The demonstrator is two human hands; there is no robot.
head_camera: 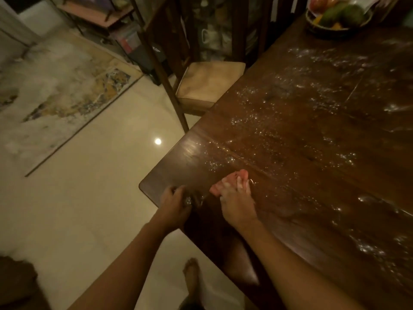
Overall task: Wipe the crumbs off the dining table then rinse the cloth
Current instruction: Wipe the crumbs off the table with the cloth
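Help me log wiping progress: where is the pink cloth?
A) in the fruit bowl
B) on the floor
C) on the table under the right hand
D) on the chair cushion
C: the pink cloth lies on the table, pressed under the right hand near the corner.

The surface (312, 175) fills the right side, with crumbs (257, 121) scattered over it and a fruit bowl (335, 30) at its far end. A chair (207, 86) stands against its far left side, with a shelf (93, 16) further back on the left. Near the surface's near left corner the right hand (237, 202) lies on a cloth (230, 182), the left hand (176, 202) is just left of it at the edge, and a rug (55, 90) lies on the floor (100, 186) well to the left.
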